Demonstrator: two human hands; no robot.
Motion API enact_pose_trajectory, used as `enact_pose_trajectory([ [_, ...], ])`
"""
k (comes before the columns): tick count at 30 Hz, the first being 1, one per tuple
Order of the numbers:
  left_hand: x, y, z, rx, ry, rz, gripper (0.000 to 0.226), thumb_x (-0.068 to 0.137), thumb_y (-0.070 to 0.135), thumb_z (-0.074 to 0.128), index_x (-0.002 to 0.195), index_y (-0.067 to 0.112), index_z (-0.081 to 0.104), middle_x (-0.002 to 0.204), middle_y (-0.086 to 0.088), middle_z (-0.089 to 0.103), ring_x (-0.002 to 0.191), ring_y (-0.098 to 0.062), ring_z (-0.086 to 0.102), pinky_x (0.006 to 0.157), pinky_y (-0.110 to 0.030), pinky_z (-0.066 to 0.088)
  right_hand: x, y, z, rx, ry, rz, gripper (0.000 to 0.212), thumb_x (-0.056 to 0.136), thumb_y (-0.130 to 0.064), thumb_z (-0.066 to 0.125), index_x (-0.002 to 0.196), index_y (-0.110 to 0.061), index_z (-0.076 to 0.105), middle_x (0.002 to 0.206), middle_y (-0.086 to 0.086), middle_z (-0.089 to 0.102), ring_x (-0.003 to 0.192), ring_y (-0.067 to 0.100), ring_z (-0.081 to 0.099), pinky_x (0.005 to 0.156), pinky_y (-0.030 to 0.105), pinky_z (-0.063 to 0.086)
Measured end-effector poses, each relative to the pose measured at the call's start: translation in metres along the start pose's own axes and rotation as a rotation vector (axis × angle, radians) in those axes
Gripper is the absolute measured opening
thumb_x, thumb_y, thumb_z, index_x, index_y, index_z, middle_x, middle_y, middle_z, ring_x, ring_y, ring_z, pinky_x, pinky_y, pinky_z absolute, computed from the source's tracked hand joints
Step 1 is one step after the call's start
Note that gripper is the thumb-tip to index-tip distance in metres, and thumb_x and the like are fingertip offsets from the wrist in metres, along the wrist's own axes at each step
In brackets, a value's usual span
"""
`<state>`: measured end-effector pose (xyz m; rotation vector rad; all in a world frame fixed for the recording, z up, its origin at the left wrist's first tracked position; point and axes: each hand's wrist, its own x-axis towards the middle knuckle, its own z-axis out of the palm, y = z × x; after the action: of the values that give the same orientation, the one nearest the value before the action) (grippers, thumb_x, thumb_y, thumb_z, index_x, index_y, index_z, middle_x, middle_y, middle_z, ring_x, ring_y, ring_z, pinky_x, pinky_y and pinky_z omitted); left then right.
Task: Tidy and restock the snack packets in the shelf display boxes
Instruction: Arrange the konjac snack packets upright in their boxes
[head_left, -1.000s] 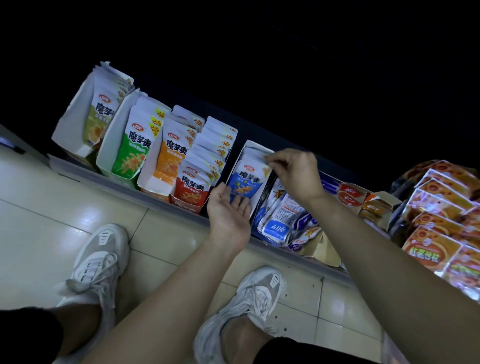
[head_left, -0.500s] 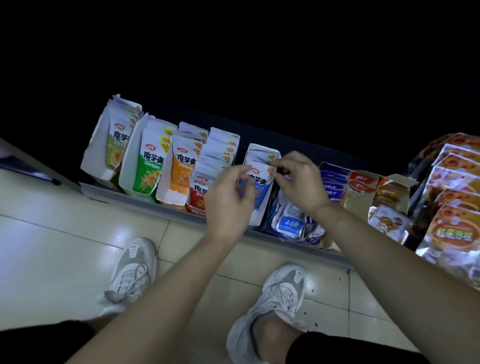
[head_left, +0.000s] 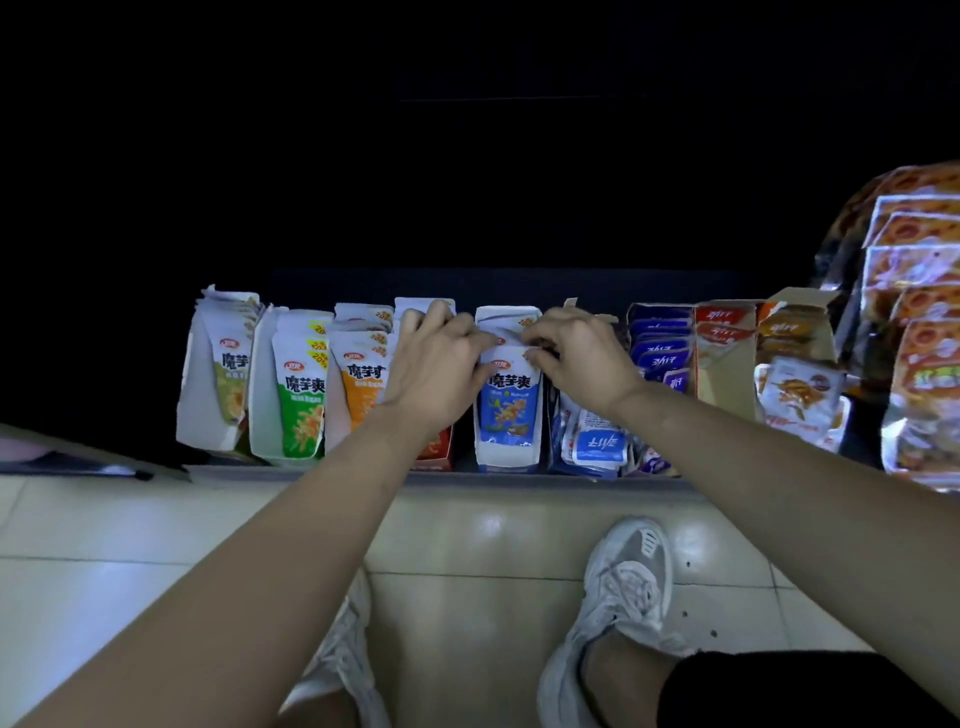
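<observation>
A row of white display boxes stands on the bottom shelf. The blue snack packets (head_left: 508, 410) sit upright in a white box (head_left: 511, 460) at the middle. My left hand (head_left: 439, 366) and my right hand (head_left: 579, 353) both pinch the top edge of the front blue packet, one at each upper corner. My left hand covers most of the red packet box (head_left: 436, 447). Left of it stand the orange packets (head_left: 363, 387), the green packets (head_left: 304, 400) and a pale green box (head_left: 223, 374).
Loose blue-and-white sachets (head_left: 592, 441) lie heaped right of the blue box, then blue, red and orange cartons (head_left: 724, 358). Hanging orange bags (head_left: 919, 312) crowd the far right. The shelf lip (head_left: 519, 480) meets a tiled floor where my two shoes (head_left: 623, 587) stand.
My left hand rose from the front of the blue packet to its top edge beside my right hand. The view swung so the shelf now runs level.
</observation>
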<state>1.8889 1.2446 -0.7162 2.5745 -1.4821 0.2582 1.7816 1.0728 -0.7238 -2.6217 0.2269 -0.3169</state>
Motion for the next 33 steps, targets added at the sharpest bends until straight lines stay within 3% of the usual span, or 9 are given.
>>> enact_pose_trajectory([
  [5,0.010,0.006,0.000,-0.010,-0.047,-0.065,0.019,0.087,0.037,0.072,0.102,0.025,0.072,0.098,0.003,0.064,0.105,-0.026,0.048,0.083,-0.037,0.023,0.004,0.002,-0.001,0.061,-0.004,0.057,0.017,0.090,-0.007,0.068,0.105,-0.010,0.074,0.098,0.005,0.069,0.092,0.021,0.062,0.086,0.036,0.052],
  [10,0.007,0.005,0.008,-0.087,-0.012,-0.027,0.011,0.084,0.027,0.078,0.084,0.021,0.069,0.076,0.004,0.067,0.086,-0.022,0.053,0.080,-0.032,0.026,0.012,0.001,-0.003,0.160,0.012,0.153,0.016,0.091,-0.001,0.063,0.102,-0.009,0.070,0.087,0.002,0.070,0.080,0.014,0.065,0.079,0.031,0.057],
  [15,0.006,0.004,0.010,-0.181,-0.033,-0.087,0.018,0.085,0.023,0.077,0.103,0.020,0.075,0.084,0.001,0.074,0.092,-0.025,0.053,0.081,-0.030,0.028,0.022,0.006,-0.006,0.140,0.016,0.153,0.017,0.091,-0.005,0.066,0.100,-0.013,0.077,0.097,0.001,0.074,0.081,0.006,0.059,0.080,0.019,0.047],
  [21,0.005,0.003,0.014,-0.153,0.163,-0.094,0.005,0.082,0.016,0.079,0.086,0.016,0.076,0.072,0.001,0.070,0.079,-0.027,0.054,0.074,-0.033,0.032,0.022,0.012,-0.003,0.121,0.021,0.106,0.016,0.089,-0.005,0.068,0.098,-0.014,0.078,0.096,0.001,0.068,0.089,0.017,0.064,0.085,0.038,0.054],
  [26,0.009,0.011,0.013,-0.039,0.000,-0.137,0.007,0.086,0.024,0.073,0.091,0.019,0.074,0.077,0.001,0.072,0.088,-0.026,0.056,0.077,-0.037,0.036,0.015,0.010,-0.003,0.116,0.081,0.092,0.021,0.088,-0.002,0.065,0.106,-0.008,0.074,0.101,0.004,0.063,0.089,0.012,0.054,0.085,0.032,0.051],
  [29,0.011,0.009,0.013,-0.030,-0.023,-0.131,0.017,0.085,0.028,0.074,0.101,0.022,0.073,0.086,0.002,0.072,0.097,-0.026,0.057,0.082,-0.037,0.037,0.003,0.006,-0.001,0.094,0.039,0.080,0.041,0.082,-0.013,0.071,0.123,-0.011,0.066,0.116,0.001,0.058,0.108,0.015,0.048,0.092,0.022,0.037],
  [31,0.011,0.008,0.012,-0.031,-0.031,-0.120,0.024,0.085,0.030,0.074,0.107,0.024,0.072,0.093,0.002,0.072,0.100,-0.026,0.056,0.085,-0.038,0.039,-0.003,0.008,0.002,0.035,-0.038,0.032,0.055,0.082,-0.022,0.076,0.133,-0.014,0.059,0.126,-0.001,0.053,0.117,0.017,0.043,0.099,0.024,0.036],
  [33,0.010,0.008,0.010,-0.020,-0.029,-0.110,0.028,0.083,0.032,0.075,0.110,0.024,0.071,0.097,0.002,0.070,0.101,-0.026,0.056,0.085,-0.038,0.039,-0.004,0.012,0.006,-0.060,-0.054,-0.017,0.054,0.083,-0.022,0.077,0.134,-0.016,0.059,0.130,0.001,0.052,0.118,0.022,0.043,0.103,0.034,0.040],
])
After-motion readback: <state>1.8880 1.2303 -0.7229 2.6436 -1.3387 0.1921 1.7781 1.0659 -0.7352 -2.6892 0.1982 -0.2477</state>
